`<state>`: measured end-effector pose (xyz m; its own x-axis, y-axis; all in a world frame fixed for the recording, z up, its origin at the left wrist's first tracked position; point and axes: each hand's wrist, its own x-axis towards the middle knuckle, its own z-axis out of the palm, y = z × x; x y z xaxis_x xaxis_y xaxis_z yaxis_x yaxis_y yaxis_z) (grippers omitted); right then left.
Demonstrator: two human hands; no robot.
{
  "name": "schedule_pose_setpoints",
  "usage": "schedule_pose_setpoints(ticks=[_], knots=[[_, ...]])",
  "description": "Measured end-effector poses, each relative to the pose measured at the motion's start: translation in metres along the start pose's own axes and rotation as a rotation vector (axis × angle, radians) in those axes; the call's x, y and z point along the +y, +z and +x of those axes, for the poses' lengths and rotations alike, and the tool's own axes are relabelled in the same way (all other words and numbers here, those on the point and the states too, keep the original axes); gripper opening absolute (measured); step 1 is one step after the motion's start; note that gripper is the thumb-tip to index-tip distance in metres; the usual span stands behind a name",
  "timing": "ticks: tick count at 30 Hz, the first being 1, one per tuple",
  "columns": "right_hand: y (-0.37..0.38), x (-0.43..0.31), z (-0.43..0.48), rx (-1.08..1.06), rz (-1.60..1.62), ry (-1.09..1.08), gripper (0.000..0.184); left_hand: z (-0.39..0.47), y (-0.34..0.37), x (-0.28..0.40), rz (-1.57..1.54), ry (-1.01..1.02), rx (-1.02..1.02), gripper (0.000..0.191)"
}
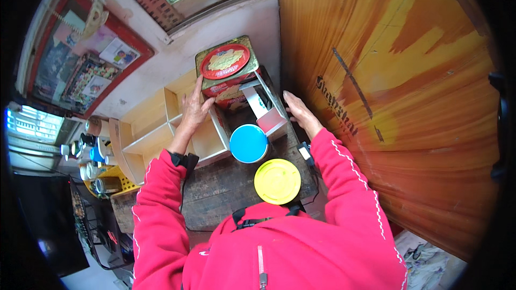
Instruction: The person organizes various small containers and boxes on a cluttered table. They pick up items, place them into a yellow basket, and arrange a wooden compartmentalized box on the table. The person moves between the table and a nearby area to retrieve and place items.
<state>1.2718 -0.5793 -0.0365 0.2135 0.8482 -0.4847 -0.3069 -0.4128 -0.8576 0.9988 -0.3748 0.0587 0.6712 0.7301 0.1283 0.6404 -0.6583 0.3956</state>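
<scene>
My left hand (pixel 194 108) has its fingers apart at the near left corner of a decorated square tin (pixel 225 90) with a round red lid (pixel 225 61). Its fingertips reach the tin's edge; whether they press on it I cannot tell. Beside the right side of an open white and red box (pixel 271 120), my right hand (pixel 301 112) is raised with nothing visible in it. A dark object (pixel 263 98) lies inside that box. Closer to me stand a container with a blue lid (pixel 248 143) and one with a yellow lid (pixel 277 181).
A wooden compartment organizer (pixel 161 129) lies left on the worn wooden table (pixel 217 189). Further left is a yellow basket (pixel 117 177) with several jars. A large wood-grain panel (pixel 387 108) rises close on the right. A small device (pixel 305 152) with a cable is at the table's right edge.
</scene>
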Motion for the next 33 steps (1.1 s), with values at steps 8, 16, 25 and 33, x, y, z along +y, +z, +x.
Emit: schedule_pose_setpoints(ticks=[8, 16, 25, 33], knots=[[0.023, 0.035, 0.0, -0.193, 0.067, 0.224, 0.078, -0.001, 0.005, -0.018, -0.089, 0.032, -0.013, 0.094], [-0.005, -0.019, 0.043, -0.099, 0.14, -0.11, 0.086, -0.021, 0.027, -0.03, -0.326, -0.036, 0.078, 0.093], [0.035, -0.083, 0.056, -0.295, 0.029, -0.227, 0.062, -0.012, 0.034, -0.023, -0.361, -0.061, -0.032, 0.077], [0.015, -0.067, 0.044, -0.089, 0.024, -0.174, 0.097, -0.031, 0.017, -0.063, 0.114, 0.036, 0.174, 0.042]])
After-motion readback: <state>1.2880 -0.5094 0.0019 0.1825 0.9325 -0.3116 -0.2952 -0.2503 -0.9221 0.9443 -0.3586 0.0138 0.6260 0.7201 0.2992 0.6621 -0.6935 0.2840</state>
